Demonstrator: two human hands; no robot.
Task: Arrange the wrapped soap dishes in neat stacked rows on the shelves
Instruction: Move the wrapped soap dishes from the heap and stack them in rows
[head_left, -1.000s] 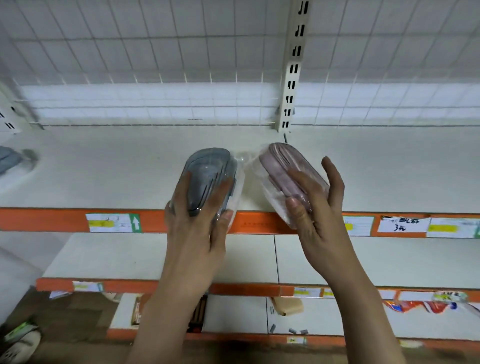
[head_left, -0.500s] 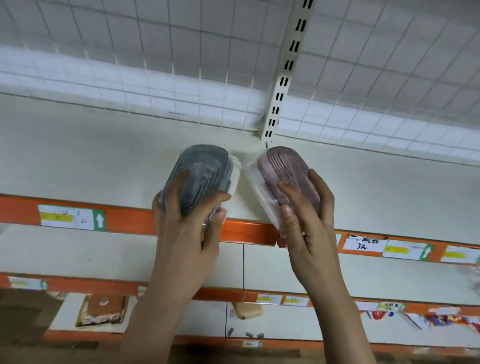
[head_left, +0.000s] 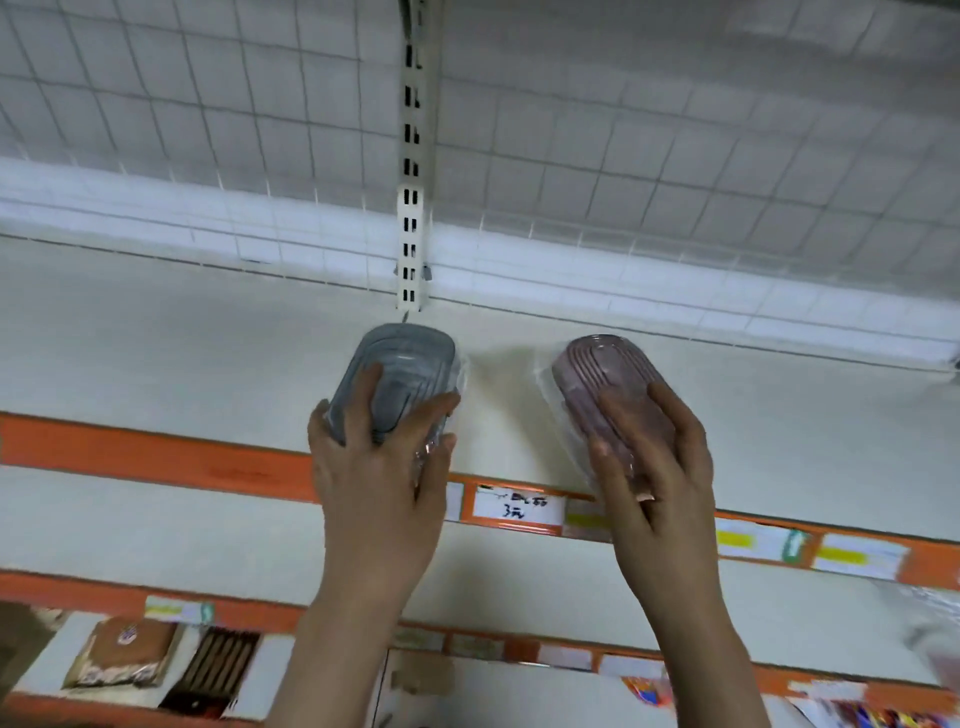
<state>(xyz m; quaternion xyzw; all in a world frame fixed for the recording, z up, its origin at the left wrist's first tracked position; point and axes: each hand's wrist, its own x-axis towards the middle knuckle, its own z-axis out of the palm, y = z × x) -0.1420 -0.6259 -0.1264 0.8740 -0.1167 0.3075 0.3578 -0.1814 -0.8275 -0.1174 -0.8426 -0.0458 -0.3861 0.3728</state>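
Note:
My left hand (head_left: 382, 467) grips a grey wrapped soap dish (head_left: 402, 364) from its near end, fingers curled over its ribbed top. My right hand (head_left: 652, 467) holds a pink wrapped soap dish (head_left: 602, 369) the same way. Both dishes sit over the white top shelf (head_left: 182, 353), just past its orange front edge (head_left: 156, 454), with a gap between them. Whether they rest on the shelf or hover just above it is unclear.
A slotted white upright (head_left: 413, 223) and wire grid back panel (head_left: 675, 156) stand behind the shelf. Price labels (head_left: 517, 506) line the orange edge. Lower shelves hold brown packets (head_left: 124, 660) at left and colourful wrappers (head_left: 857, 712) at right.
Both hands have carried the dishes further in over the shelf. The dishes have moved apart, the pink one shifting right. The view has swung toward the right.

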